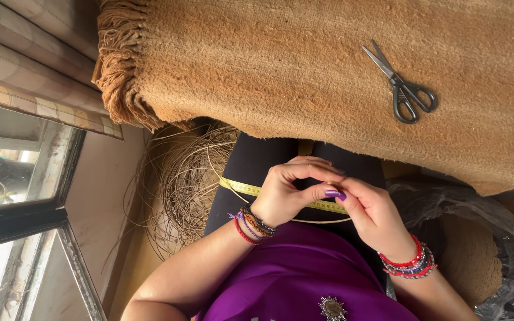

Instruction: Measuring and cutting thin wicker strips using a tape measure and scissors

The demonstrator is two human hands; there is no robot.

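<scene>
Two hands meet over the lap at the middle of the view, fingertips pinched together on something too fine to make out, perhaps a thin strand. The left hand curls its fingers into a closed grip, thumb against forefinger; the right hand presses in from four o'clock, its purple-nailed thumb touching the left hand's fingers, grip also closed. Under both hands a yellow measuring tape lies across the dark trousers, running toward nine o'clock. A pale thin strand loops beneath the hands and leads to a tangled coil of fibre at nine o'clock. Beaded bracelets circle both wrists. At twelve o'clock a tan woven rug with a fringed edge spreads wide, and grey scissors lie closed on it at one o'clock, well apart from the hands. A clear plastic bag sits at four o'clock.
</scene>
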